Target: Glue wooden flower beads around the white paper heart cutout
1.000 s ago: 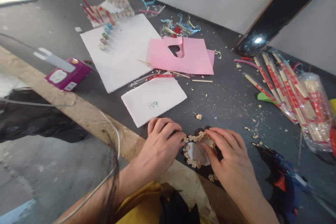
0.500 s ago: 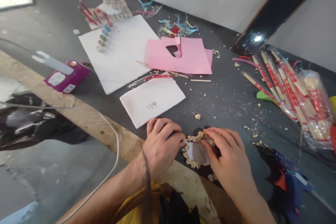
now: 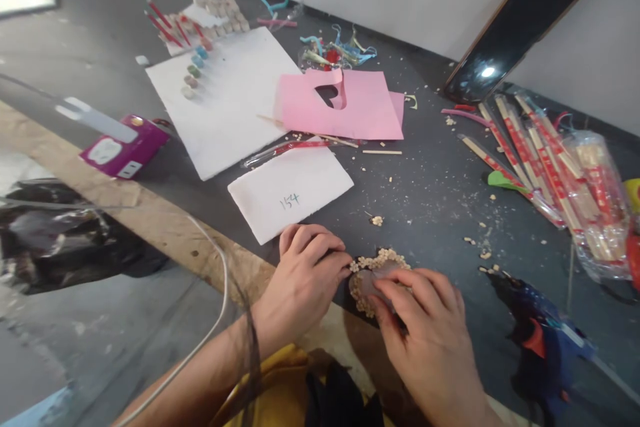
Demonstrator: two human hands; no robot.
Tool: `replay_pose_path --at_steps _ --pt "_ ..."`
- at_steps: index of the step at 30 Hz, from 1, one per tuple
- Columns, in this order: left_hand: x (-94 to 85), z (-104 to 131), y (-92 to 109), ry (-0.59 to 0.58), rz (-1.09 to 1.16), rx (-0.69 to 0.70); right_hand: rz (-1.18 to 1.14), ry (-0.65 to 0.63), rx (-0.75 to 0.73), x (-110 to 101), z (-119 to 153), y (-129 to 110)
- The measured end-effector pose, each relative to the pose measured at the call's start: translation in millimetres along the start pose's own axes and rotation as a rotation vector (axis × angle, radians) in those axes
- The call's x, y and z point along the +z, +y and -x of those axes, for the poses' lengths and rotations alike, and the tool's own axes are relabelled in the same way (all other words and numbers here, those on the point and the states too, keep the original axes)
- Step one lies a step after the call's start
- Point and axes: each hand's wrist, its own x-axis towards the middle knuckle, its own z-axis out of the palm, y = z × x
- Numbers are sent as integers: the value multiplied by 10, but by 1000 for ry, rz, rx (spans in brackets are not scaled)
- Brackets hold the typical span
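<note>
A small ring of beige flower-like pieces (image 3: 381, 258) lies near the front edge of the dark table, with a pale flat piece (image 3: 367, 282) inside it. My left hand (image 3: 313, 273) touches the ring's left side, fingers curled together; whether it grips the rim cannot be made out. Over the ring's right part is my right hand (image 3: 425, 320), its thumb and forefinger brought together at the pale piece, partly covering it. A loose beige cluster (image 3: 377, 220) sits just beyond the ring.
White foam block marked 154 (image 3: 295, 193), pink paper (image 3: 360, 117) and white board (image 3: 220, 107) lie ahead. At right are a blue glue gun (image 3: 543, 333), wrapped sticks (image 3: 550, 160) and a leaning phone (image 3: 520, 27). A purple box (image 3: 125, 147) with cable stands left.
My right hand has moved from the ring's upper right rim down and left to the pale piece in its middle. My left hand is nearly unchanged.
</note>
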Motion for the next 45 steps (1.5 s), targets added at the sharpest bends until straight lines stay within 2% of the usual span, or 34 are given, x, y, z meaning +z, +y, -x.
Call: replay_pose_path --at_steps 9,24,29,34,45 --pt "18 8 -16 32 -24 37 -55 -21 49 89 -54 -121" --pt "18 27 -27 27 -16 39 -48 -50 52 99 -38 -102" --pt "-44 26 11 31 -27 30 1 35 1 14 -51 106" --pt "-35 38 39 23 -24 24 108 -1 -29 30 -115 334" --pt "22 81 19 33 -3 7 91 36 -19 146 -127 337"
